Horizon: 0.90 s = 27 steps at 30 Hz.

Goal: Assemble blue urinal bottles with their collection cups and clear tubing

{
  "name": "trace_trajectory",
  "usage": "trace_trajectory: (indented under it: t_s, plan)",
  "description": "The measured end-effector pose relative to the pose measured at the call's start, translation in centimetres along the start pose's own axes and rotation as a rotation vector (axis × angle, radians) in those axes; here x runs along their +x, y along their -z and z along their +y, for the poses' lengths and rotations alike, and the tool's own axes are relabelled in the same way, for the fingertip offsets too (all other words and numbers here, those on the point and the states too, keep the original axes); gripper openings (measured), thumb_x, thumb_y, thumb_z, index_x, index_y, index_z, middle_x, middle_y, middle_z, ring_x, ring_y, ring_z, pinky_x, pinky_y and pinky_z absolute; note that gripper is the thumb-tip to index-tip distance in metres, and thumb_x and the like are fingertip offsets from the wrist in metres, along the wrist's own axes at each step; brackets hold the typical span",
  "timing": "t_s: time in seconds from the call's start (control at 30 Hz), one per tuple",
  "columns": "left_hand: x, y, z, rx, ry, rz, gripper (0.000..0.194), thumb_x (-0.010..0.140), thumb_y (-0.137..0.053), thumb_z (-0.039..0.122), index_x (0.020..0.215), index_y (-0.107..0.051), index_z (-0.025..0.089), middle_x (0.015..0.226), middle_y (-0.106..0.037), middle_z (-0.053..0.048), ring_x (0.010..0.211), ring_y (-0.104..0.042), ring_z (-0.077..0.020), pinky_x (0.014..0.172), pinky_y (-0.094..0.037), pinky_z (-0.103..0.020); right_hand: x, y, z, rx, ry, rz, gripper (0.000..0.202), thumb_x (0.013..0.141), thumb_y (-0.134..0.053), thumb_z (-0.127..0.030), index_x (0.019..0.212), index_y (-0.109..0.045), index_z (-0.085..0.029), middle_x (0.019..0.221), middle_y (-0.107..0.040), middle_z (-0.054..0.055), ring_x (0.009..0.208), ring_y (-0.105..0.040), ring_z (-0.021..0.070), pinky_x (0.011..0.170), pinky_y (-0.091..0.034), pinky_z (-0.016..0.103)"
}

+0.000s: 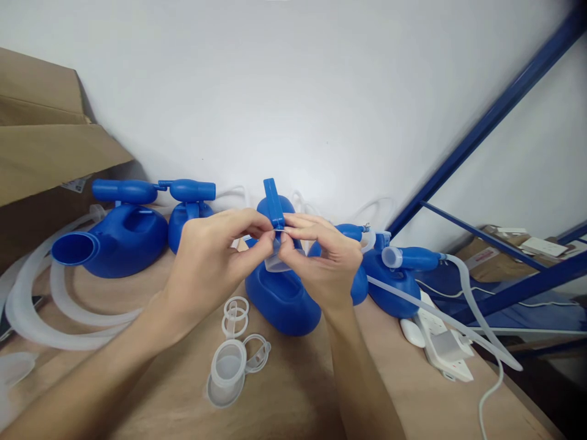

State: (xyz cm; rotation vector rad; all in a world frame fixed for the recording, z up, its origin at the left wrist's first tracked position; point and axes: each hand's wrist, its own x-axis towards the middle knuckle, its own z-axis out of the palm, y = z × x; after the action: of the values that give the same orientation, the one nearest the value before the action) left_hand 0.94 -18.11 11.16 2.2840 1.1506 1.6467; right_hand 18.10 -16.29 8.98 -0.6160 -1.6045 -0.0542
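My left hand (pixel 215 256) and my right hand (pixel 321 250) meet in the middle, fingers pinched together. Between the fingertips is the strap of a translucent plastic cap (pixel 277 264), which hangs just below them. The fingertips are right against an upright blue plastic piece (pixel 273 198), and they hide where strap and piece meet. Directly under the hands a blue urinal bottle (pixel 291 305) stands on the wooden table (pixel 284 385). In front of it lie loose translucent caps (pixel 227 370) and several strap rings (pixel 235 316).
To the left are two blue bottles (pixel 126 241), coiled clear tubing (pixel 55 336) and a cardboard box (pixel 50 146). More blue bottles (pixel 389 287), a white power strip (pixel 443 348) and a tube (pixel 481 318) lie right. A blue metal rack (pixel 486 116) rises beyond the table.
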Motion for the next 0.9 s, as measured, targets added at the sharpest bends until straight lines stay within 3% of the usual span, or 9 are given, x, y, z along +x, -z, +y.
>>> trace_trajectory:
  t_s: [0.17,0.33,0.43,0.63,0.9]
  plan:
    - [0.0,0.0,0.1,0.106,-0.102,0.045,0.018,0.099,-0.061,0.03,0.087,-0.075,0.029,0.084,-0.08,0.002,0.075,-0.075,-0.0196,0.071,-0.061,-0.032,0.1,0.2,0.1,0.0,0.017,0.0,0.017,0.087,-0.071,-0.012,0.086,-0.076,-0.028,0.098,-0.085,0.002,0.094,-0.081,0.0237,0.09,-0.068,0.046]
    - [0.0,0.2,-0.4,0.108,-0.183,0.076,0.013,0.097,-0.064,0.026,0.09,-0.076,0.027,0.133,-0.076,-0.004,0.118,-0.075,-0.0282,0.102,-0.062,-0.042,0.6,0.7,-0.1,-0.027,0.056,-0.073,0.018,0.09,-0.07,-0.011,0.092,-0.077,-0.027,0.102,-0.084,0.003,0.097,-0.081,0.0215,0.093,-0.066,0.042]
    - [0.1,0.3,-0.9,0.062,-0.204,-0.006,0.013,0.097,-0.064,0.023,0.094,-0.076,0.028,0.133,-0.076,-0.001,0.125,-0.072,-0.0288,0.11,-0.06,-0.045,0.8,1.3,0.0,-0.034,0.057,-0.148,0.019,0.092,-0.069,-0.011,0.097,-0.078,-0.027,0.099,-0.084,0.001,0.097,-0.08,0.0204,0.093,-0.066,0.039]
    - [-0.1,0.5,-1.0,0.088,-0.181,-0.04,0.016,0.098,-0.061,0.024,0.095,-0.076,0.029,0.122,-0.081,0.002,0.11,-0.079,-0.0231,0.091,-0.066,-0.03,0.9,2.1,0.1,0.004,0.0,-0.237,0.014,0.094,-0.072,-0.016,0.098,-0.08,-0.027,0.098,-0.085,0.001,0.094,-0.081,0.02,0.092,-0.067,0.038]
    - [-0.2,0.4,-1.1,0.139,-0.199,-0.024,0.014,0.098,-0.063,0.021,0.096,-0.077,0.025,0.121,-0.081,-0.001,0.101,-0.082,-0.0237,0.083,-0.065,-0.028,0.8,1.7,-0.1,-0.031,-0.039,-0.247,0.013,0.093,-0.07,-0.014,0.095,-0.078,-0.024,0.096,-0.084,0.001,0.091,-0.081,0.0184,0.087,-0.066,0.032]
